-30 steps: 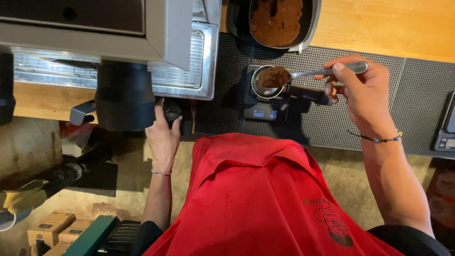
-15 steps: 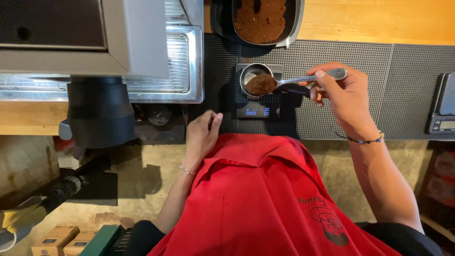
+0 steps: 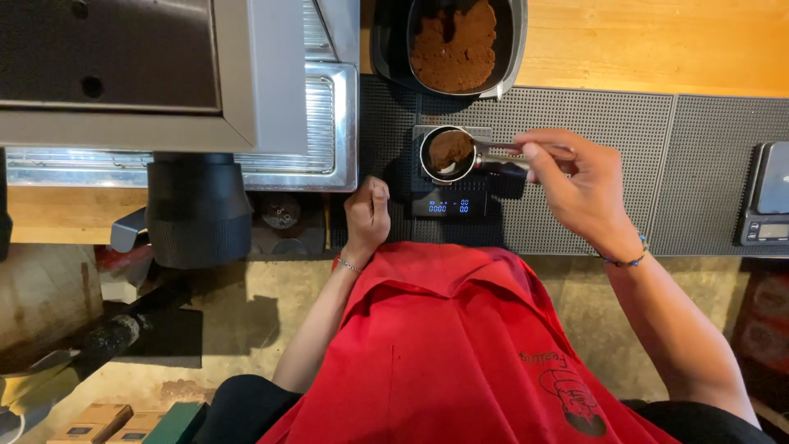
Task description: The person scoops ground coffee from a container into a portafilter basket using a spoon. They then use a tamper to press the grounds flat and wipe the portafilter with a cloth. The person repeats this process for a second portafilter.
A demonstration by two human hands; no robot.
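Pinching a spoon (image 3: 501, 150) over the cup (image 3: 448, 154), right hand (image 3: 575, 185); left hand (image 3: 367, 215) loosely curled, empty.

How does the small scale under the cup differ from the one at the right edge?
The small scale is dark, carries the metal cup of ground coffee, and sits fully in view. The right-edge scale is grey, carries nothing, and is cut off by the frame. Both rest on the black mat, with their displays facing the person.

Glossy metal portafilter basket (image 3: 448, 154); powdery matt ground coffee (image 3: 449, 148); dimpled black rubber mat (image 3: 592, 107); smooth varnished wooden counter (image 3: 657, 41); brushed steel espresso machine (image 3: 271, 82); red cloth apron (image 3: 444, 353).
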